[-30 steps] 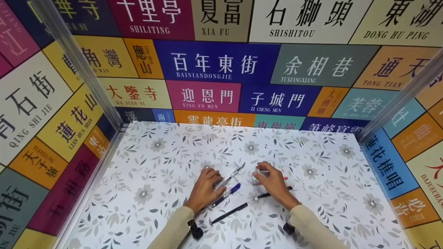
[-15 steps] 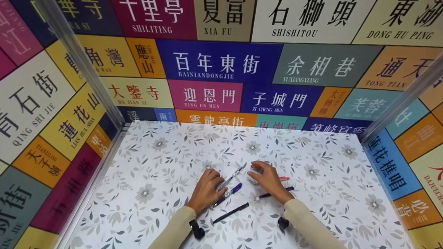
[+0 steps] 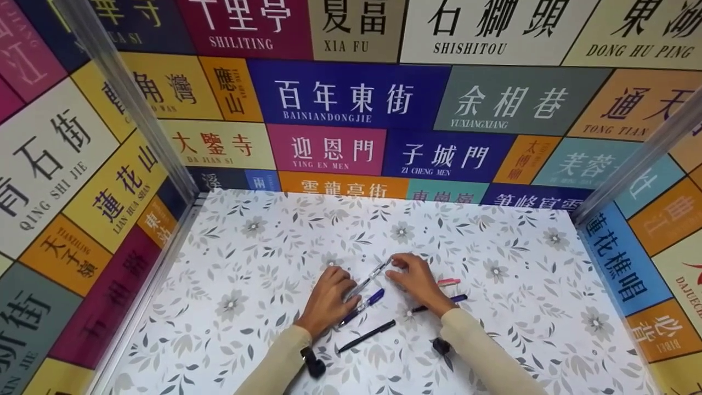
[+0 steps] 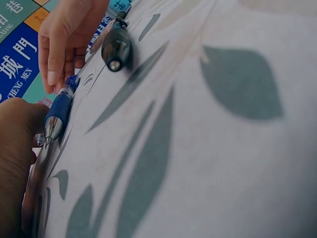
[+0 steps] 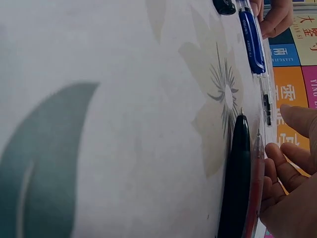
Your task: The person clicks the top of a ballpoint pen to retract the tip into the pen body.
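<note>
My left hand (image 3: 328, 299) is low over the tabletop and holds the near end of a clear-barrelled pen (image 3: 366, 282) between thumb and fingers. At the pen's far end is my right hand (image 3: 414, 278), thumb and fingers bent and parted around its tip. A gap between that thumb and forefinger shows in the right wrist view; contact with the pen is unclear. Just below the clear pen lies a blue pen (image 3: 363, 307), and nearer me a black pen (image 3: 366, 336). Under the right wrist are a dark pen (image 3: 452, 301) and a pink-red pen (image 3: 449, 282), both partly hidden.
White floral paper covers the table (image 3: 263, 307). A back wall (image 3: 329, 99) of coloured sign panels rises behind, with side walls (image 3: 60, 181) joined by metal posts. Dark wrist cameras (image 3: 313, 363) are strapped under both sleeves.
The right hand has shifted left, off the pink-red pen and up to the far end of the clear pen. My left hand has stayed nearly still.
</note>
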The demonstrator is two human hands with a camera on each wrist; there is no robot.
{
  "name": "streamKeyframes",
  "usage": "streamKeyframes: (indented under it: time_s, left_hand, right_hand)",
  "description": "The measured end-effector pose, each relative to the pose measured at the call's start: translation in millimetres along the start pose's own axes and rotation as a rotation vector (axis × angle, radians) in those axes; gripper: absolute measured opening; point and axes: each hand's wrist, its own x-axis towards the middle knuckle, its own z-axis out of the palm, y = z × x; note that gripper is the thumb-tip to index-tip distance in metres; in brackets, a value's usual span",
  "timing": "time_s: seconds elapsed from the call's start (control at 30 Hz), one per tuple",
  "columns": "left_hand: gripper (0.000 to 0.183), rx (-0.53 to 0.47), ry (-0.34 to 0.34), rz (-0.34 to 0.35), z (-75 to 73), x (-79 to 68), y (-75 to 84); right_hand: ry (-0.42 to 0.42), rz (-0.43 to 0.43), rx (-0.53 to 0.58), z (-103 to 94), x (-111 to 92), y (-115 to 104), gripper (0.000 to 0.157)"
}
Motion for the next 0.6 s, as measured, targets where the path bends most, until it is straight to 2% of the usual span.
streamKeyframes:
  time_s: [0.3,0.5,0.6]
  left_hand:
    - [0.019,0.032,0.018,0.025,-1.2,1.8,0.6]
    - [0.017,0.053,0.015,0.014,-0.5,0.4,2.0]
    - [0.017,0.053,0.002,0.005,0.0,-0.2,3.0]
  right_hand:
    - [0.029,-0.068,-0.075,10.0,4.3,2.3,0.035]
    - [0.064,-0.155,-0.168,17.5,4.1,2.8,0.028]
    - [0.082,-0.16,-0.187,20.5,3.7,2.4,0.027]
